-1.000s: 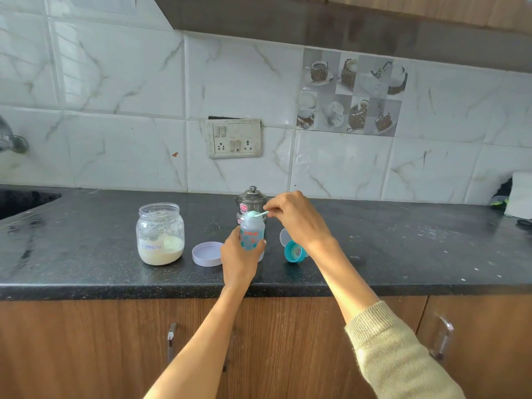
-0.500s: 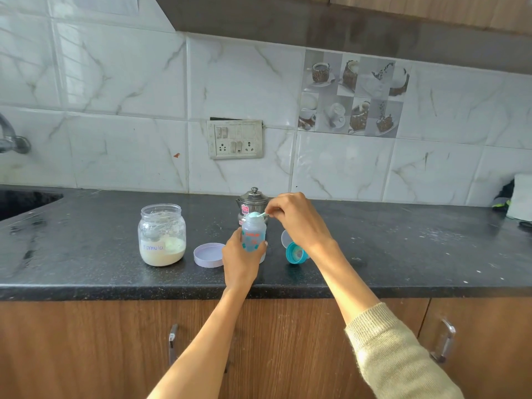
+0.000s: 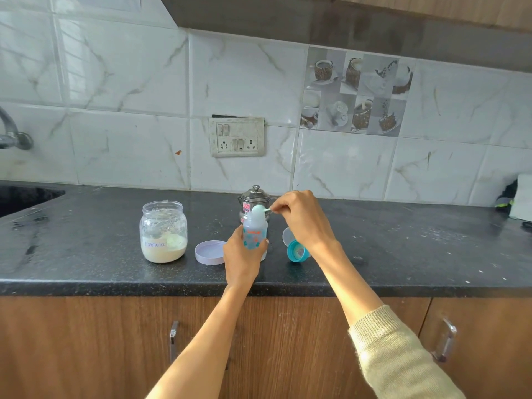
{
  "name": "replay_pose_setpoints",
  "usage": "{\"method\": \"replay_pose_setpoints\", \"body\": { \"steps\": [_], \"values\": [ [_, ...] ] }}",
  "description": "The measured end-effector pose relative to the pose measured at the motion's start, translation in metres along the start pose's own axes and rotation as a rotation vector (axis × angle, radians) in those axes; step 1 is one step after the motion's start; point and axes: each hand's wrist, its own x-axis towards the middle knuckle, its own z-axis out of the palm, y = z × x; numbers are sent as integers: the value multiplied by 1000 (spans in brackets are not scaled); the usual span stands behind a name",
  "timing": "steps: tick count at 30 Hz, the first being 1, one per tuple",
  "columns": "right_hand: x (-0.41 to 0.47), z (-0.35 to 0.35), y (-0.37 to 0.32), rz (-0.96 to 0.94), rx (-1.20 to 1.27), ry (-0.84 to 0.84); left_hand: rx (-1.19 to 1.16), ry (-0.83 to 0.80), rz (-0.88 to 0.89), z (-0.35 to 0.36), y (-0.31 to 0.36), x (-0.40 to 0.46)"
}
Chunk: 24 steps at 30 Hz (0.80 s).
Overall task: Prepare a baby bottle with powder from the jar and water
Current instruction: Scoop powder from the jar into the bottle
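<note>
My left hand (image 3: 241, 258) grips a small clear baby bottle (image 3: 255, 233) with a teal print, upright on the black counter (image 3: 86, 254). My right hand (image 3: 302, 218) pinches the handle of a pale green scoop (image 3: 258, 210), whose bowl sits tipped over the bottle's mouth. An open glass jar (image 3: 163, 231) labelled "Formula", about a third full of cream powder, stands to the left. Its lilac lid (image 3: 210, 252) lies between jar and bottle. The bottle's teal collar and clear cap (image 3: 296, 248) lie on the counter to the right.
A small steel pot with a lid (image 3: 253, 200) stands just behind the bottle. A sink (image 3: 26, 197) and tap (image 3: 11, 133) are at far left. A white cloth and dark items (image 3: 518, 200) sit at far right. Wooden cabinet doors with handles lie below the counter edge.
Both hands stay almost still at the bottle; the scoop remains tipped over its mouth. The view has shifted very slightly.
</note>
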Motion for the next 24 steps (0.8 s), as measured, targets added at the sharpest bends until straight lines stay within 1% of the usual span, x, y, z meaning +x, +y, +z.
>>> {"method": "replay_pose_setpoints", "body": {
  "steps": [6,21,24],
  "values": [
    [-2,1,-1,13,53,-15,-4,-2,10,-1,0,0],
    [0,5,-2,17,35,-26,9,4,16,0,-2,1],
    [2,5,0,43,51,-9,16,0,9,1,-3,1]
  ]
}}
